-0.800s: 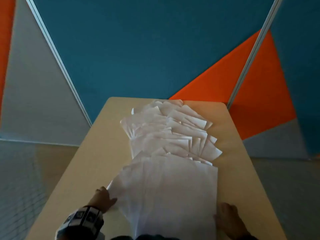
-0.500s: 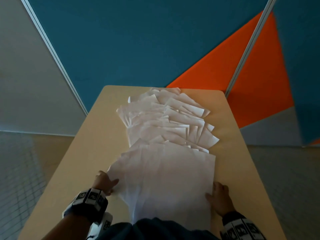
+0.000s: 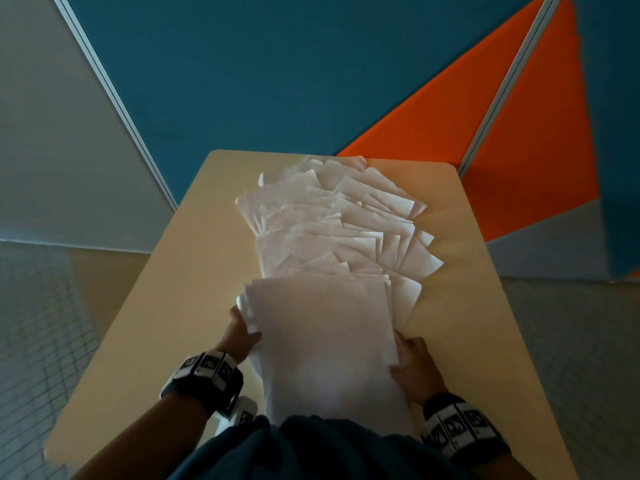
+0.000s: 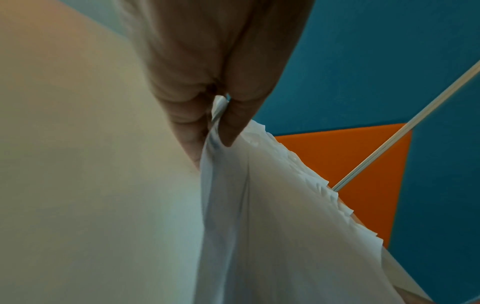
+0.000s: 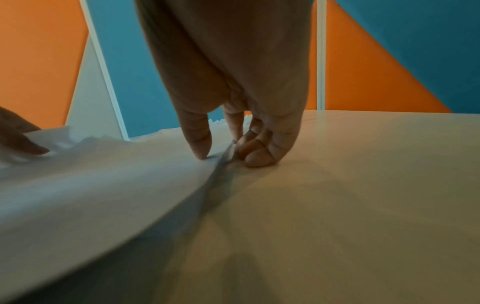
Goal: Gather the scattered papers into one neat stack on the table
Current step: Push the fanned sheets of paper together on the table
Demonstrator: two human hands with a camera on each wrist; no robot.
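1. Hidden: the near edge of the papers [image 3: 322, 341] is cut off by the person's dark clothing [image 3: 311, 448] at the bottom of the head view.
2. Hidden: sheets overlap too much to count.
3. Location: the papers lie in a long overlapping spread down the middle of the table [image 3: 156, 341], a squared-up bundle nearest the person, fanned sheets beyond.
4. Left hand [image 3: 239, 332]: thumb and fingers [image 4: 182, 123] pinch the bundle's left edge.
5. Right hand [image 3: 414, 368]: thumb on top of the sheets, curled fingers [image 5: 257, 156] against the right edge on the table, gripping it.
6. Count: two hands, two wristbands [image 3: 207, 370], one table.
7. Markings: the wristbands carry black-and-white square patterns; no legible writing. The sheets look blank.
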